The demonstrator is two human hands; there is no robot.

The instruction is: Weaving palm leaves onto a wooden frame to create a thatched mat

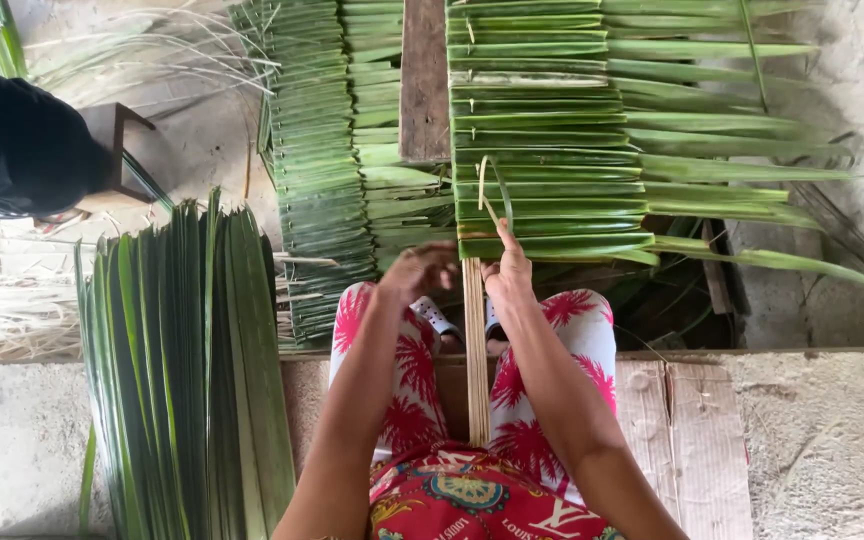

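**Both hands at the near edge of a folded palm-leaf panel**

A pale wooden slat (475,350) runs from the person's lap straight up the middle of the view, and everything else sits around it. At the slat's far end lies a panel of folded green palm leaves (550,140), row upon row, their loose tips trailing away to the right of the slat. The left hand (420,270) is just to the left of the slat's upper end, fingers curled in narrow; whether they grip anything cannot be told. The right hand (508,268) is just to the right of the slat, touching the nearest leaf row, fingers drawn together and pinching a thin pale strip (489,195) that rises over the panel.

Left of the slat, past the left hand, a second stack of finished leaf rows (317,170) lies on the ground, with a dark wooden board (424,80) between it and the panel. Further left of the slat, a bundle of long loose leaves (187,370) leans upright. Beyond that bundle, at the far left, a dark-clothed person (12,150) sits beside a small stool (117,150). The person's knees, in red and white patterned trousers (402,400), flank the slat
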